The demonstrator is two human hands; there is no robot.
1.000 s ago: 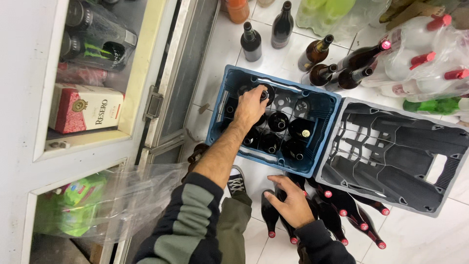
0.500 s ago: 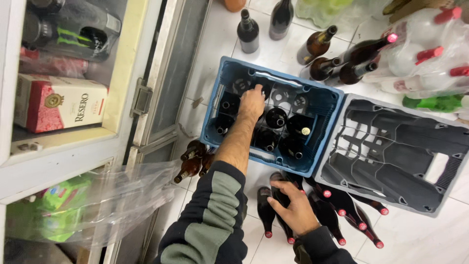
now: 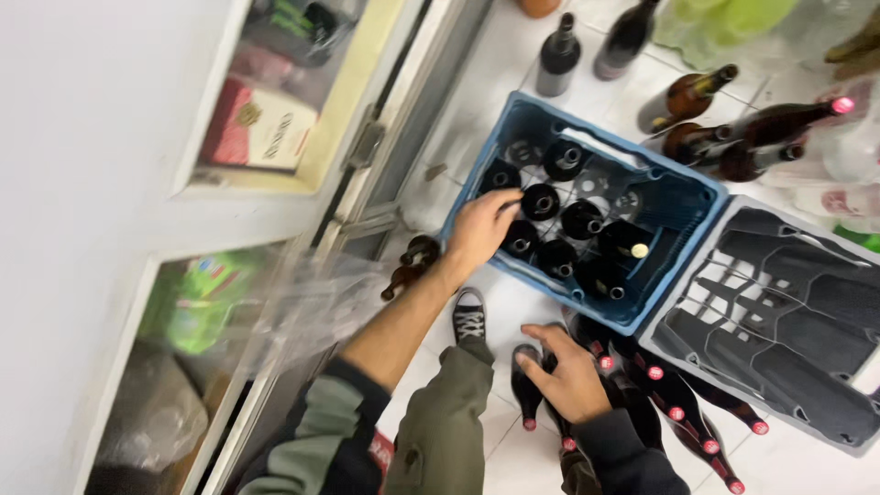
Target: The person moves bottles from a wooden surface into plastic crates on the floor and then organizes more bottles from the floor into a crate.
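- Blue plastic crate (image 3: 683, 197) on the white tile floor (image 3: 513, 307), gridded into cells. About 8 dark glass bottles stand upright in it, mostly in the near and left cells; far-right cells show bare grid.
- Left hand (image 3: 483, 227) is over the crate's near-left corner, fingers curled down on a dark bottle in the crate (image 3: 521, 240). Looks closed around its top, though the grip itself is partly hidden.
- Right hand (image 3: 570, 374) rests low, half open, fingers spread across the bottles lying on the floor (image 3: 674, 403), a row of dark bottles with red caps just in front of the crate. Touching them; cannot tell if it grips any 1.
- Grey crate (image 3: 779, 330) sits flush against the blue one's right side, dark moulded shapes inside.
- Beyond the crate: 2 dark wine bottles (image 3: 557, 57) upright, then brown bottles (image 3: 687, 96) tilted or lying, some with red caps.
- 2 brown bottles lie near the cabinet base, left of the shoe (image 3: 469, 316).
- Left: glass-door cabinet (image 3: 367, 147). Upper shelf holds a red and white carton (image 3: 261, 124); lower shelf has green packaging (image 3: 197, 307) behind crumpled clear plastic.
- Clear and green plastic bottles piled at top right.
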